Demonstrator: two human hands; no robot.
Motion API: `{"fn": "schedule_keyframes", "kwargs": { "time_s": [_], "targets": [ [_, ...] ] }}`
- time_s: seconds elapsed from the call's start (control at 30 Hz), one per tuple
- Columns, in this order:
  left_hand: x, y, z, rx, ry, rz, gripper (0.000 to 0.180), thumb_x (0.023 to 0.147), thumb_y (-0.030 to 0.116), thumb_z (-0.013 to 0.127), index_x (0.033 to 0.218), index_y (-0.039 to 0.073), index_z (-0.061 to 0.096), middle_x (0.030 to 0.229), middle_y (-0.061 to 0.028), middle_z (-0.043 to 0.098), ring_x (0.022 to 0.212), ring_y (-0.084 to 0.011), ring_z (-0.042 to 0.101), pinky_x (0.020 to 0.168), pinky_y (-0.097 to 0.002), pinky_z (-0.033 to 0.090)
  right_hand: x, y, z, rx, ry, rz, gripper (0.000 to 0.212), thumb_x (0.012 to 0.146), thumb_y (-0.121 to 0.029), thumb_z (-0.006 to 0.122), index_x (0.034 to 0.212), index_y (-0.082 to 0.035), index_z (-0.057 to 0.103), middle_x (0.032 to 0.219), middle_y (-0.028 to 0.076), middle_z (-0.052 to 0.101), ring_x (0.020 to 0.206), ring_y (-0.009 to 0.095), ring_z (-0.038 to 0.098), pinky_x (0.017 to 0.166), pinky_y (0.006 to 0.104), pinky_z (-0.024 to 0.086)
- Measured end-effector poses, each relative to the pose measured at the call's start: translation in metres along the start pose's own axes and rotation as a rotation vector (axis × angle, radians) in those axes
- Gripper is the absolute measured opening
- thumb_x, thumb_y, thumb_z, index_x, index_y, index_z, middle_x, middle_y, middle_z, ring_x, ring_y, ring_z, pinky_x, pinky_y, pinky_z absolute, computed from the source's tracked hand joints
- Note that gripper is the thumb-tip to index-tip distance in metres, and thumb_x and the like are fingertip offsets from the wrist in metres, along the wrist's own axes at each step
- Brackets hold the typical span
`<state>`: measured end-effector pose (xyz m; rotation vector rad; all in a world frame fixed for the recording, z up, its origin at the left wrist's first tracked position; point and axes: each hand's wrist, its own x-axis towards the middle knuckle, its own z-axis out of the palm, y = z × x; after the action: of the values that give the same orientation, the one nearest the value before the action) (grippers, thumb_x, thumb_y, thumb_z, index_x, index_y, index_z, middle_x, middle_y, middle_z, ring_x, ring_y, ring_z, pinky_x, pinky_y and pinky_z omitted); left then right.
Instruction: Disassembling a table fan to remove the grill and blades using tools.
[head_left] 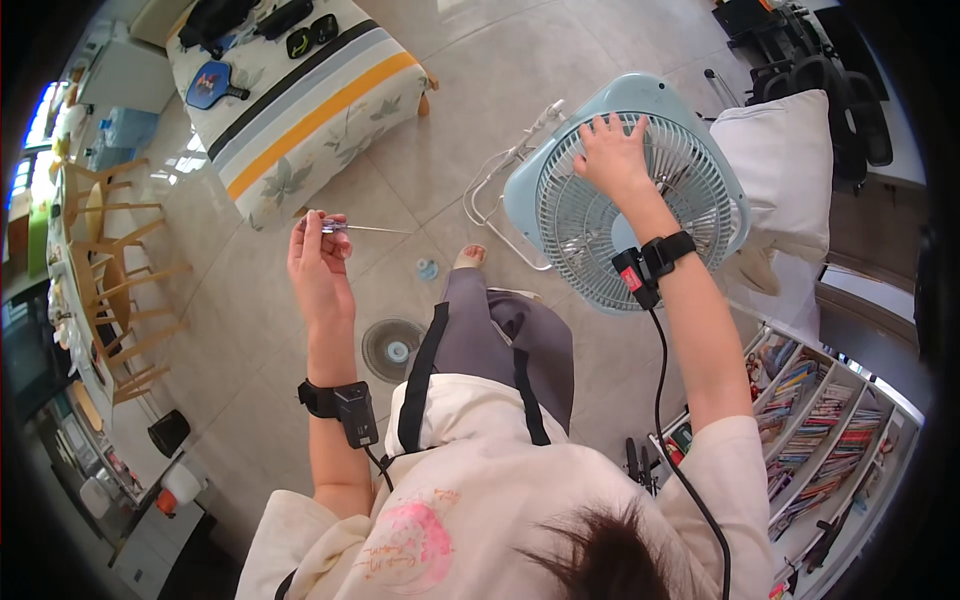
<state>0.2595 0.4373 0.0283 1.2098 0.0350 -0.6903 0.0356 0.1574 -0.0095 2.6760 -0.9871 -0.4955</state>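
My left hand [322,268] is closed around the handle of a screwdriver [336,226], whose thin metal shaft points right, clear of anything. To the right, a light-blue box fan [520,190] with a round wire grille lies tilted. My right hand [612,158] rests with spread fingers on the upper part of that grille. Fan blades show dimly behind the wires. A white wire stand [484,200] shows along the fan's left side. On the floor between my hands are a small light-blue part [427,269] and a round grille [374,347] with a light-blue centre.
A striped cloth-covered table [330,95] at the upper left bears a blue paddle [210,85]. Wooden chairs [120,280] line the left side. A white cushion [790,170] lies right of the fan, and a bookshelf [830,430] stands at the lower right. My bare foot [470,257] is near the stand.
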Motion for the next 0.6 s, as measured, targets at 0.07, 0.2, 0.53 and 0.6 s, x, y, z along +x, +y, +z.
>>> {"fn": "schedule_keyframes", "kwargs": {
  "time_s": [0.07, 0.2, 0.53, 0.6],
  "targets": [
    [0.004, 0.002, -0.001, 0.02, 0.009, 0.003, 0.014, 0.094, 0.016, 0.052, 0.096, 0.002, 0.054, 0.087, -0.0111, 0.062, 0.064, -0.01, 0.052, 0.058, -0.0229, 0.04, 0.0, 0.0, 0.001, -0.001, 0.024, 0.002, 0.039, 0.081, -0.034, 0.055, 0.111, -0.009, 0.059, 0.117, 0.009, 0.054, 0.119, 0.028, 0.044, 0.098, 0.0682, 0.024],
    [0.008, -0.001, -0.004, 0.021, 0.014, -0.006, 0.015, 0.093, 0.018, 0.054, 0.095, 0.003, 0.053, 0.084, -0.0105, 0.062, 0.061, -0.0096, 0.053, 0.056, -0.0217, 0.041, 0.0, 0.001, -0.007, 0.046, 0.016, -0.015, 0.037, 0.08, -0.034, 0.057, 0.107, -0.009, 0.061, 0.113, 0.009, 0.056, 0.117, 0.028, 0.046, 0.098, 0.067, 0.025],
    [0.009, -0.004, 0.016, 0.073, 0.004, -0.033, 0.014, 0.093, 0.018, 0.054, 0.093, 0.004, 0.052, 0.083, -0.0101, 0.062, 0.061, -0.0094, 0.053, 0.055, -0.0219, 0.041, -0.009, 0.016, 0.012, 0.16, 0.308, -0.218, 0.036, 0.082, -0.038, 0.059, 0.105, -0.01, 0.062, 0.106, 0.008, 0.059, 0.11, 0.026, 0.051, 0.097, 0.0547, 0.033],
    [0.007, -0.007, 0.025, 0.086, 0.016, -0.03, 0.014, 0.093, 0.018, 0.054, 0.093, 0.004, 0.052, 0.083, -0.0101, 0.062, 0.061, -0.0094, 0.053, 0.055, -0.0219, 0.041, -0.008, 0.015, 0.011, 0.174, 0.295, -0.216, 0.037, 0.082, -0.039, 0.06, 0.105, -0.01, 0.062, 0.104, 0.008, 0.059, 0.109, 0.026, 0.051, 0.097, 0.055, 0.033]
  ]
}}
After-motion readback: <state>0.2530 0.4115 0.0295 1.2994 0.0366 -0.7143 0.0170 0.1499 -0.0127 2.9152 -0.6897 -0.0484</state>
